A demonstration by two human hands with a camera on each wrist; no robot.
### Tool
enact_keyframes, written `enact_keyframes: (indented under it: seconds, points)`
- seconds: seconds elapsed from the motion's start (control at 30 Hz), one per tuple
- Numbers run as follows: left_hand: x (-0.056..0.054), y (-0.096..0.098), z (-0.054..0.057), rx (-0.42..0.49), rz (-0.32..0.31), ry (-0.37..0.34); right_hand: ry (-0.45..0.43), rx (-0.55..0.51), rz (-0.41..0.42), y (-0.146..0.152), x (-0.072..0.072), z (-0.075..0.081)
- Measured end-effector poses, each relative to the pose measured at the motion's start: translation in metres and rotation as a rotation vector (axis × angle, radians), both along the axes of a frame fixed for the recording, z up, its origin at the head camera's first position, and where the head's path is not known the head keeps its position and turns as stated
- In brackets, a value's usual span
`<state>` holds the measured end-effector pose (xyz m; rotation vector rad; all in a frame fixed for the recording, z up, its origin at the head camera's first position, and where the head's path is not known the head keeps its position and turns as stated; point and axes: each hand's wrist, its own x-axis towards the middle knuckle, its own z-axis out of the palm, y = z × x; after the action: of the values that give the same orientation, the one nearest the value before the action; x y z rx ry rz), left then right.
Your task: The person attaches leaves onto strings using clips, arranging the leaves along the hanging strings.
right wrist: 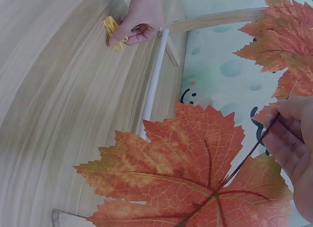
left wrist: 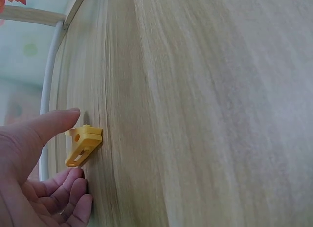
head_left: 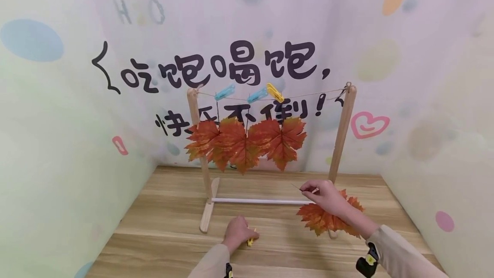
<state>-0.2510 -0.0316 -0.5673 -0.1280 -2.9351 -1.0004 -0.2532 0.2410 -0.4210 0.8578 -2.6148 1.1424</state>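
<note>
Low over the wooden tabletop, my left hand [head_left: 237, 233] is at a yellow clothespin [left wrist: 84, 146]. In the left wrist view its thumb lies above the clothespin and the bent fingers below, with no clear grip on it. My right hand [head_left: 324, 194] pinches the dark stem [right wrist: 252, 151] of an orange-red artificial maple leaf [right wrist: 195, 158], which hangs below the hand by the rack's right post. On the rack's string [head_left: 308, 94], two blue clothespins [head_left: 225, 92] and a yellow clothespin [head_left: 275, 92] hold similar leaves [head_left: 239, 140] by their stems.
The wooden rack has a left post [head_left: 204, 170], a right post [head_left: 341, 136] and a white crossbar [head_left: 262, 201] low between them. Behind the wooden table [head_left: 162, 209] hangs a printed backdrop [head_left: 247, 20] with black lettering.
</note>
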Motion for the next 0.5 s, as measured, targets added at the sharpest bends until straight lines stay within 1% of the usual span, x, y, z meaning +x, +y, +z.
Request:
enact_keyframes:
  seconds: [0.1, 0.17, 0.4, 0.5]
  points:
    - [0.000, 0.000, 0.000, -0.016, 0.001, 0.010, 0.007, -0.002, 0.003, 0.002, 0.002, 0.001]
    - [0.000, -0.001, 0.001, -0.018, -0.006, 0.018, 0.019, -0.005, 0.005, 0.003, 0.003, 0.002]
    - [0.001, -0.006, 0.007, 0.065, -0.071, 0.029, 0.037, -0.006, 0.010, 0.007, 0.004, 0.004]
    - [0.001, -0.009, 0.013, 0.083, -0.080, 0.018, 0.041, -0.015, 0.018, 0.008, 0.004, 0.006]
